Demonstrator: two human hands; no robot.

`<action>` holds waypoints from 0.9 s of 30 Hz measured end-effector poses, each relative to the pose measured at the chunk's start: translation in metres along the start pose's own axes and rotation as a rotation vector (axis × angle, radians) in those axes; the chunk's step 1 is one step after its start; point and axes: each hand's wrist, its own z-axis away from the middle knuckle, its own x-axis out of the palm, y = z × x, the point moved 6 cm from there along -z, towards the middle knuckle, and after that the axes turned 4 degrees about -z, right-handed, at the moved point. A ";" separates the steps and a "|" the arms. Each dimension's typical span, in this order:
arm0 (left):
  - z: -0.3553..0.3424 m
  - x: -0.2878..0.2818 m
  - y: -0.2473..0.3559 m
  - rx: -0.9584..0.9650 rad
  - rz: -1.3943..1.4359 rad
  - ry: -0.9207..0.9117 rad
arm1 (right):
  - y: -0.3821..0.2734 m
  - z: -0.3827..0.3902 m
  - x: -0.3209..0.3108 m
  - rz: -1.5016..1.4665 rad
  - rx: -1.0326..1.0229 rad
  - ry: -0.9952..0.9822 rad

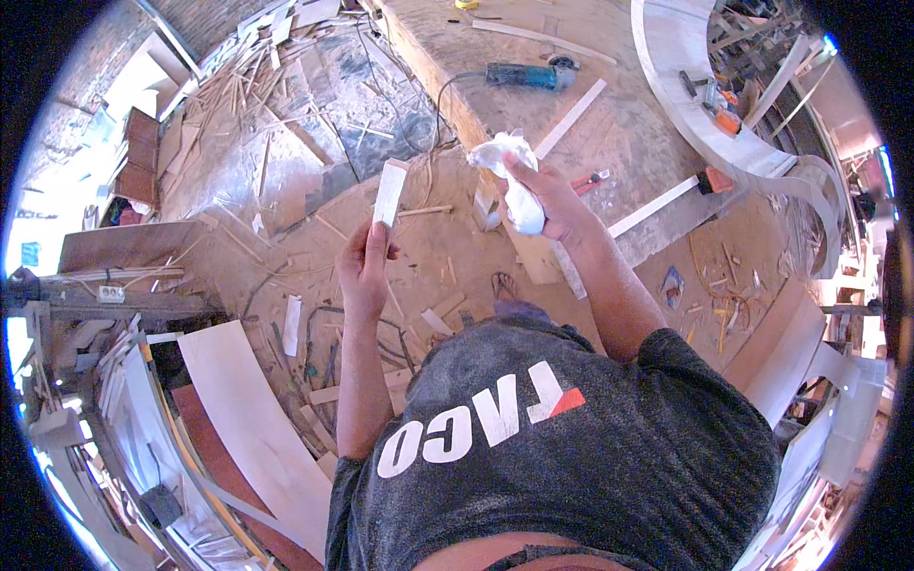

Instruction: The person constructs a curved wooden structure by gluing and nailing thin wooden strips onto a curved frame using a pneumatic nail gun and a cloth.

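Observation:
My left hand pinches the lower end of a short, flat, pale wooden strip, held upright over the floor. To the right, my right hand is wrapped round a crumpled white plastic bag above the near corner of the workbench. What the bag contains is hidden. The strip and the bag are apart. Just beyond my right hand lie red-handled pliers and a pale wooden strip on the bench.
A blue angle grinder with its cord rests on the bench. A large curved pale panel stands at the right, with an orange-tipped clamp near it. Wood offcuts litter the floor. Long boards lean at the lower left.

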 end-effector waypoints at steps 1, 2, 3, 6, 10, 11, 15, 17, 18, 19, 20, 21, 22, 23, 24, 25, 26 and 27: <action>-0.002 0.002 0.000 0.000 0.000 0.005 | -0.002 -0.002 -0.002 0.015 -0.012 0.035; -0.004 0.003 0.000 0.002 0.005 0.007 | -0.004 -0.003 -0.002 0.017 -0.008 0.030; -0.005 0.004 -0.001 0.004 0.010 0.009 | -0.007 -0.002 0.001 -0.054 -0.001 0.000; -0.007 0.004 -0.002 -0.022 -0.004 0.014 | -0.008 -0.009 0.010 -0.099 -0.016 0.043; -0.008 0.004 0.003 0.012 0.003 0.014 | 0.000 -0.022 0.004 -0.097 0.024 0.086; -0.008 0.003 0.004 0.010 0.006 0.032 | 0.001 -0.025 0.005 -0.093 0.032 0.079; -0.011 -0.005 -0.003 -0.004 0.042 0.046 | 0.003 -0.028 0.008 -0.091 0.010 0.164; -0.012 -0.006 -0.002 -0.008 0.031 0.045 | 0.004 -0.030 0.007 -0.074 -0.019 0.157; -0.013 -0.006 -0.002 -0.008 0.021 0.041 | 0.009 -0.034 0.004 -0.113 -0.012 0.122; -0.013 -0.009 -0.004 -0.009 0.020 0.048 | 0.009 -0.035 0.011 -0.151 -0.004 0.082; -0.014 -0.012 -0.006 0.001 0.034 0.043 | 0.007 -0.034 0.015 -0.151 0.000 0.077; -0.015 -0.014 -0.008 0.011 0.048 0.038 | 0.004 -0.032 0.022 -0.159 0.020 0.012; -0.015 -0.013 -0.007 0.009 0.048 0.038 | 0.002 -0.029 0.029 -0.166 0.037 -0.047; -0.016 -0.012 -0.006 0.017 0.042 0.047 | 0.003 -0.030 0.029 -0.167 0.039 -0.045; -0.016 -0.012 -0.004 0.025 0.036 0.056 | 0.004 -0.031 0.028 -0.133 0.017 -0.006; -0.016 -0.013 -0.002 0.024 0.036 0.057 | 0.004 -0.032 0.025 -0.098 -0.005 0.031; -0.016 -0.014 0.000 0.027 -0.019 0.057 | 0.007 -0.033 0.023 -0.097 -0.004 0.031; -0.016 -0.014 0.002 0.030 -0.074 0.056 | 0.009 -0.033 0.019 -0.023 -0.006 0.001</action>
